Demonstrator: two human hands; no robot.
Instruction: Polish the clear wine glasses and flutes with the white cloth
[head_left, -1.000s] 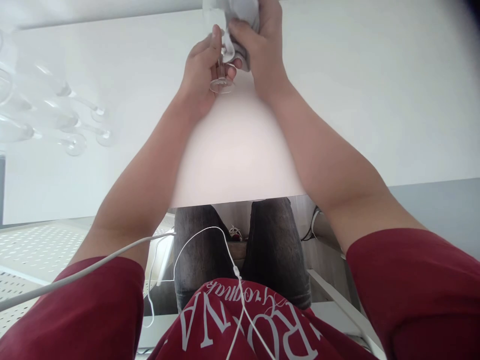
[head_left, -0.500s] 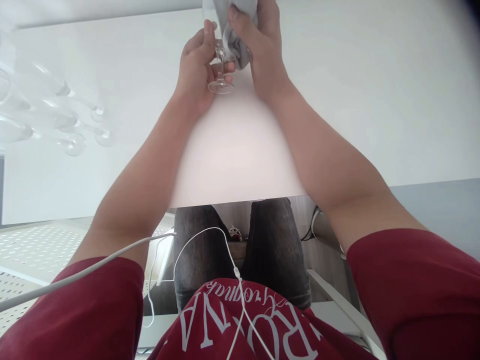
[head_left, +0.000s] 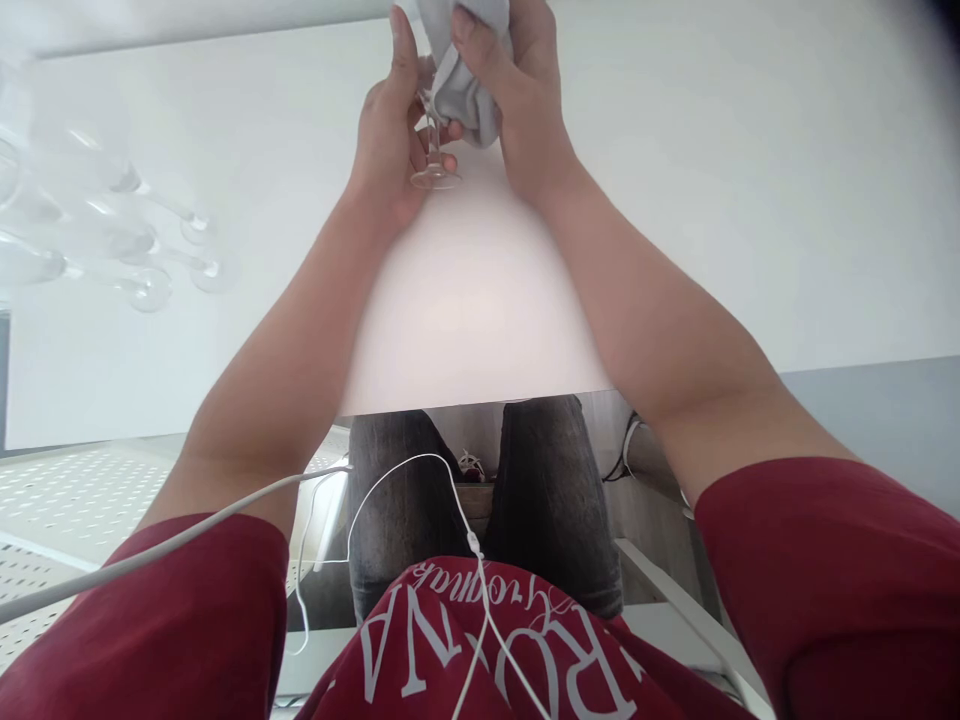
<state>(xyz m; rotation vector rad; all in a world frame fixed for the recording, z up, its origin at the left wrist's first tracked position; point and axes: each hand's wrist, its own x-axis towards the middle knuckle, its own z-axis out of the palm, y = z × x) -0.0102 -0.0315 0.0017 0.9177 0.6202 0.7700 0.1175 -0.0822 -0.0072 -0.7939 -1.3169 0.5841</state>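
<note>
Seen: crumpled pale-grey fabric cloth point(head_left: 474, 108) | clear stemmed glass point(head_left: 433, 142) | dark-red short-sleeved fabric shirt point(head_left: 450, 612), lettered in off-white | flat white tabletop point(head_left: 480, 300)

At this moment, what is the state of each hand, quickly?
Left hand: holding a clear, stemmed drinking glass, thumb raised.
Right hand: closed on a soft, light-grey cloth.

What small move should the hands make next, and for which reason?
Perhaps slide the cloth down the glass a little: the right hand holds the cloth by its upper part, the left hand supports it, and its foot is uncovered.
</note>
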